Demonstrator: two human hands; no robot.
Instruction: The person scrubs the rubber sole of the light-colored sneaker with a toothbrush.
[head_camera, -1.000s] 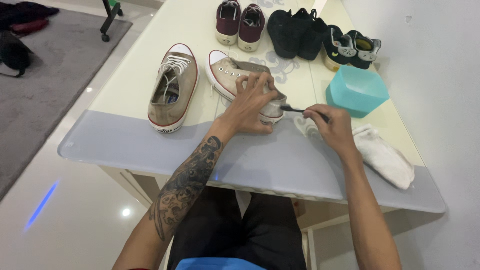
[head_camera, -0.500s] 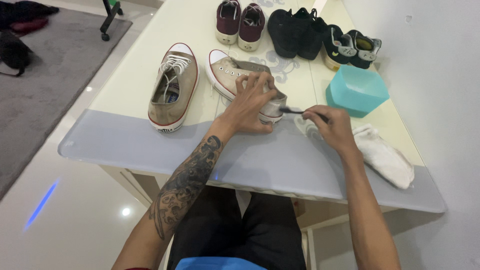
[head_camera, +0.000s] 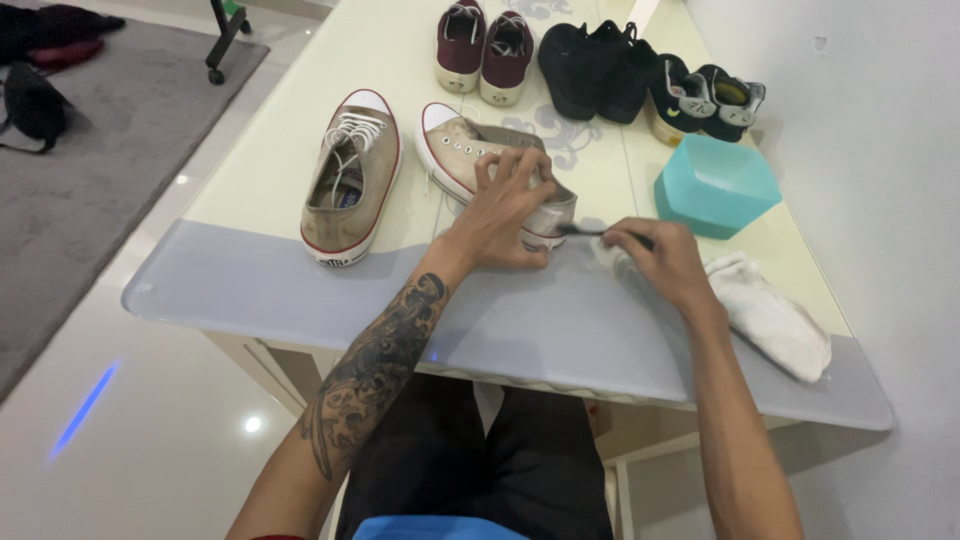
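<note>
A pale glass-topped table (head_camera: 300, 290) stands against a white wall, with grey carpet off to one side, and I use the turquoise tub (head_camera: 716, 186) as my landmark. Just left of that tub lies the beige canvas sneaker (head_camera: 495, 175) being worked on; my left hand (head_camera: 505, 210) is clamped over its heel end, fingers curled down onto the upper. My right hand (head_camera: 665, 262), in front of the tub, is closed around a small dark-handled brush (head_camera: 590, 231) whose head meets the sneaker's heel. A white cloth (head_camera: 765, 312) lies in front of the tub, partly under that wrist. The sneaker's mate (head_camera: 350, 180) sits further left, and three other pairs wait behind. I judge the main risk is the right elbow swinging into the tub and tipping it; I cannot tell what it holds. A loose hold could also let the sneaker skid on the glass.
</note>
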